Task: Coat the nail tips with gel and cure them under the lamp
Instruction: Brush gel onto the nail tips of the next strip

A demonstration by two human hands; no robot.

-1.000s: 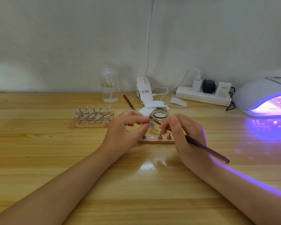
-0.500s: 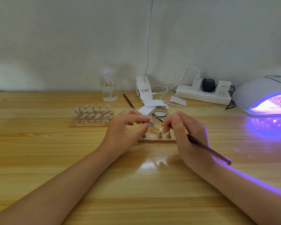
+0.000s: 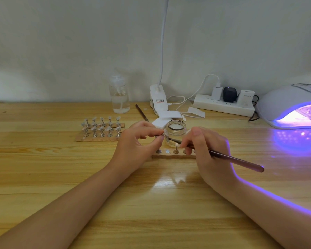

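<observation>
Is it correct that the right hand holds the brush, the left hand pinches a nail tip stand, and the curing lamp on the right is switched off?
Not quite. The head view shows the curing lamp glowing purple, so it is on. The right hand does hold the brush, and the left hand pinches a nail tip stand.

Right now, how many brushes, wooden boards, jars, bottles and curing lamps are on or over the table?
Brushes: 2, one in the right hand, one lying near the bottle
Wooden boards: 2
Jars: 1
Bottles: 1
Curing lamps: 1
Total: 7
</observation>
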